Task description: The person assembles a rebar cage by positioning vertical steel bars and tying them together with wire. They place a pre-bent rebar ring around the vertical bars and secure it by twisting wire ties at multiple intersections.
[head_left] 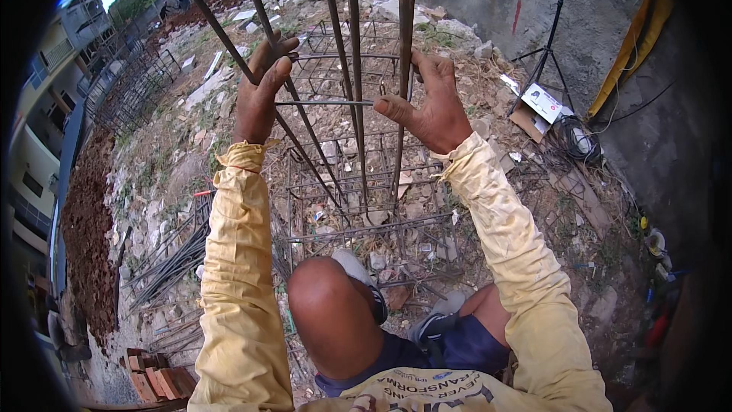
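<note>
Several upright steel reinforcing bars rise from a mesh of tied rebar near the ground. A thin rectangular stirrup of bent rod lies around them, roughly level. My left hand is closed at its left side, against the left bars, thumb pointing up. On the opposite side my right hand grips the stirrup, its thumb at the near corner and its fingers by the right bars. Some fingers of both hands are hidden behind the bars and palms.
Loose rods lie on the left, with red bricks at lower left. A tripod, a box and coiled cable stand by the concrete wall on the right. Rubble covers the ground.
</note>
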Available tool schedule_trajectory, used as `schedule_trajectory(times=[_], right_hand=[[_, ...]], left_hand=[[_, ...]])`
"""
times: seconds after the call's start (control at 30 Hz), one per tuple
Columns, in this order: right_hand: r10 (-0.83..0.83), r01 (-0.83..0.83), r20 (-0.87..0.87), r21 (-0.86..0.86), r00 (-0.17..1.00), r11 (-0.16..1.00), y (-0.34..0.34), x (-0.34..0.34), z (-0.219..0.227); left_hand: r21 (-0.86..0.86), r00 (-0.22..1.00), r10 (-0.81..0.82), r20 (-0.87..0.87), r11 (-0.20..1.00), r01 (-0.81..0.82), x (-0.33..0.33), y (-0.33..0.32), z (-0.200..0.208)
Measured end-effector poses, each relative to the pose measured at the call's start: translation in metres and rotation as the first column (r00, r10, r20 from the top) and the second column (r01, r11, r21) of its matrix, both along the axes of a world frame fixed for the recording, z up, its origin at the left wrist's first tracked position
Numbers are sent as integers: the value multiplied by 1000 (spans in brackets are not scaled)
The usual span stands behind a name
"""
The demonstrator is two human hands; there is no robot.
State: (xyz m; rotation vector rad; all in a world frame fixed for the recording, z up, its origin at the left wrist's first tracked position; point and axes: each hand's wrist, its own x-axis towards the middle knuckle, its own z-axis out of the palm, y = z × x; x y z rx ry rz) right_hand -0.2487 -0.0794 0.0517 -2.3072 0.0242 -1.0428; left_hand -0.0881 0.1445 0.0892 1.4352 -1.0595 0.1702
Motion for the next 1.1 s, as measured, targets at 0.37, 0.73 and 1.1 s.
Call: schedule_trajectory(times=[0.37, 0.73, 1.1], right_hand=[[18, 6, 108, -218, 994, 976, -3, 13, -26], [80, -85, -38, -136, 996, 987, -10, 12, -109], [-14, 103, -322, 261, 947, 960, -2, -26, -142]], left_hand=[[108, 990, 89, 113, 989, -102, 18, 3, -46], [119, 988, 79, 133, 988, -95, 16, 5, -128], [284, 998, 22, -65, 959, -3, 20, 22, -149]])
